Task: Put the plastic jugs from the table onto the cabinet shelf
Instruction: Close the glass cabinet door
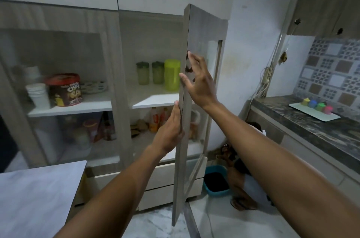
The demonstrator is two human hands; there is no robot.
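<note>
Three plastic jugs on the cabinet shelf; left hand grips the cabinet door edge, right hand spread against it.

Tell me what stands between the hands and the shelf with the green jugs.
Only the cabinet door, seen edge-on and swung out: the left hand grips its edge low, and the right hand touches it higher. Left of the door the shelf front is open, with nothing before the three jugs.
</note>
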